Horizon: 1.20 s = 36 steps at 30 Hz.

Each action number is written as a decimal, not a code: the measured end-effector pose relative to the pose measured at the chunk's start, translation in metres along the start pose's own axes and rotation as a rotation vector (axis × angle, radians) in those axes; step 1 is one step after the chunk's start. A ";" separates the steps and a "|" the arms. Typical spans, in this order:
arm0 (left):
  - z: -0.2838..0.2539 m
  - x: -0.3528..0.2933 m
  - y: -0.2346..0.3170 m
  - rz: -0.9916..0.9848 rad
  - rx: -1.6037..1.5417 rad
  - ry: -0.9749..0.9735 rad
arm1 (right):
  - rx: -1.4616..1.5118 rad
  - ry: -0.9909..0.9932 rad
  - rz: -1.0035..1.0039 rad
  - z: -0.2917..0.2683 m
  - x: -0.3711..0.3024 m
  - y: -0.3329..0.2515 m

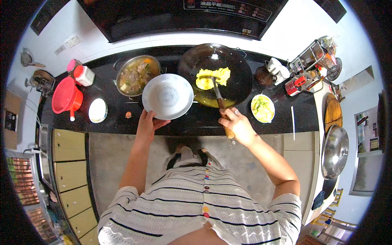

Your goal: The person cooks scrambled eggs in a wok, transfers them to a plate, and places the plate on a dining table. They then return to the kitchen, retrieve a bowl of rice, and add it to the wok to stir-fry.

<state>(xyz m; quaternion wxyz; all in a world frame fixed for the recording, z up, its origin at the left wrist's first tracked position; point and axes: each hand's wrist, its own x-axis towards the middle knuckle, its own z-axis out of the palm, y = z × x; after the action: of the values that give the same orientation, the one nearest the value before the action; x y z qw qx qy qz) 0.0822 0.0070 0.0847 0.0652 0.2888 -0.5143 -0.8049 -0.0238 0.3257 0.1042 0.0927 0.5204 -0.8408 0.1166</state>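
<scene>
My left hand point(149, 124) grips a white bowl point(168, 96) by its near rim, left of the wok. The bowl is tilted, and no food shows in it. With my right hand point(237, 124) I hold a spatula point(219, 98) by its wooden handle. Its blade reaches into the black wok point(241, 69) and touches the yellow cooked egg point(212, 78), partly hiding under it. Some oil glistens in the near part of the wok.
A metal pot of soup point(139, 75) stands behind the bowl. At left are a red strainer-like pan point(67, 96), lidded jars point(84, 75) and a small white bowl point(98, 110). A bowl of sliced greens point(262, 108) sits right of the wok. Farther right lies a steel lid point(335, 152).
</scene>
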 end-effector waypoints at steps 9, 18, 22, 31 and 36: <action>-0.025 0.017 0.012 -0.034 0.054 0.010 | 0.224 0.227 0.276 -0.011 0.032 0.013; -0.046 0.033 0.001 -0.015 0.031 0.006 | 0.558 0.741 1.000 -0.049 0.014 0.136; -0.055 0.036 0.000 -0.036 0.008 0.007 | 1.029 0.911 0.993 0.029 0.002 0.140; -0.053 0.026 0.010 -0.050 0.027 0.061 | 1.506 1.210 1.107 0.088 0.025 0.098; -0.056 0.026 0.004 -0.024 -0.021 0.057 | 1.199 1.256 0.933 0.062 0.011 0.094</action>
<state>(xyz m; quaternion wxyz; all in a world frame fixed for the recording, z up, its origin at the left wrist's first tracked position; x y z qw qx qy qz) 0.0896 -0.0492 0.0609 0.0729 0.3171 -0.5003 -0.8024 -0.1149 0.3386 0.0384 0.1879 -0.0591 -0.5613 0.8039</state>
